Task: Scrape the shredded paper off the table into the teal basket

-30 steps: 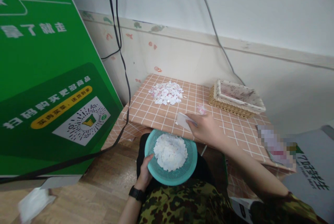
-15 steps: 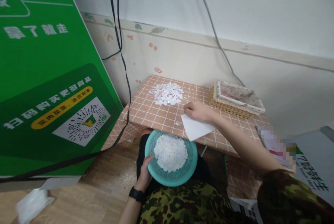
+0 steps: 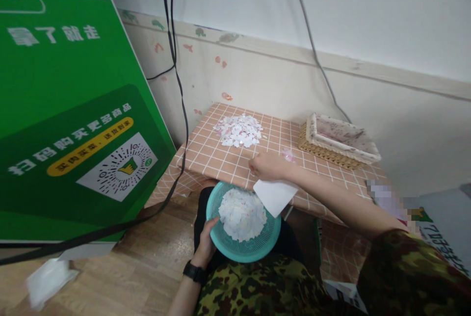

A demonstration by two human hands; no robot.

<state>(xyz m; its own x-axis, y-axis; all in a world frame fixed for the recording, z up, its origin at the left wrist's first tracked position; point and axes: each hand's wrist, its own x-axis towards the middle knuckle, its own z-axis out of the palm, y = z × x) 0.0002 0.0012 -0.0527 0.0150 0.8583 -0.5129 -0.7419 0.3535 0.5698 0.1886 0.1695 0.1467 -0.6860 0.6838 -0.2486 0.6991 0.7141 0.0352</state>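
A teal plastic sieve basket (image 3: 253, 253) rests on my lap, heaped with white paper scraps (image 3: 241, 215). My left hand (image 3: 206, 241) grips its left rim, thumb over the edge. Above the front of the checked table, my right hand (image 3: 262, 165) is closed, fingers curled down. A white sheet of paper (image 3: 275, 197) comes out from under this hand and wrist and overhangs the table edge above the basket's rim. The fingertips are hidden, so exactly how they pinch the sheet does not show. Beyond the hand lies a pile of white and pinkish paper scraps (image 3: 241, 130).
A cloth-lined wicker basket (image 3: 327, 154) stands at the table's back right. Behind my right forearm lies a small pink piece (image 3: 289, 155). Black cables (image 3: 182, 95) hang down at the left, before a green printed panel (image 3: 73, 70). A whitish bag (image 3: 49, 281) lies on the floor.
My right hand and the white sheet have moved towards me and slightly left; the sheet now overhangs the basket's rim. The pink piece has come into sight. My left hand keeps its grip.
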